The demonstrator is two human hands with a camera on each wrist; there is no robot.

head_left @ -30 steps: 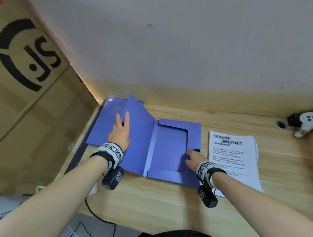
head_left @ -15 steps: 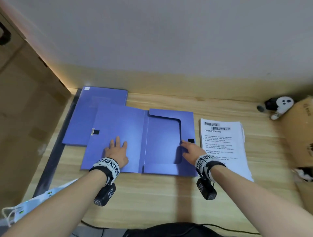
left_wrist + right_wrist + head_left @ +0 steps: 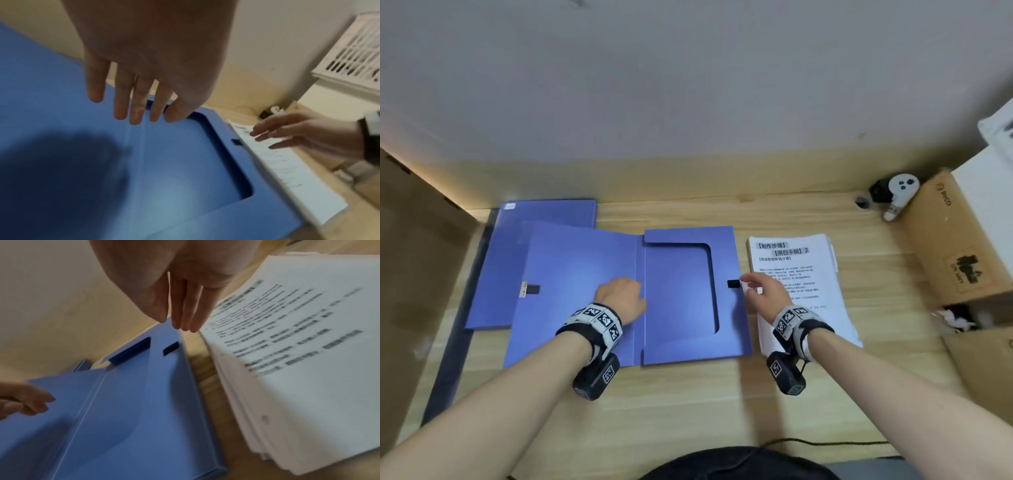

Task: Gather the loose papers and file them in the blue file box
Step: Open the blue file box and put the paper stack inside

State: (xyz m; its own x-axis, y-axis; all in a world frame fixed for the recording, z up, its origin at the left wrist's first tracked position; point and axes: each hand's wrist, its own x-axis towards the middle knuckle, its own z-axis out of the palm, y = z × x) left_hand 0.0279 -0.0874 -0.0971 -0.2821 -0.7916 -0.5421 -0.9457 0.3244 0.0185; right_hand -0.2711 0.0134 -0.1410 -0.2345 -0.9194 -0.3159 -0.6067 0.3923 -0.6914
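Note:
The blue file box (image 3: 681, 294) lies open and flat on the wooden desk, its lid (image 3: 571, 274) folded out to the left. My left hand (image 3: 619, 298) hovers with straight fingers over the fold between lid and tray, as the left wrist view shows (image 3: 135, 104). A stack of printed papers (image 3: 801, 274) lies just right of the box. My right hand (image 3: 760, 291) hangs open over the box's right edge and the stack's left edge, fingers straight (image 3: 185, 318), holding nothing.
A second blue folder (image 3: 544, 212) lies under the lid at the back left. A brown cardboard box (image 3: 955, 246) and a white controller (image 3: 897, 195) stand at the right. A cardboard panel (image 3: 414, 257) borders the left side. A black cable (image 3: 825, 443) runs along the front edge.
The lid has gone from raised to flat on the desk. My left hand slid right toward the fold. My right hand lifted off the box and moved right toward the papers.

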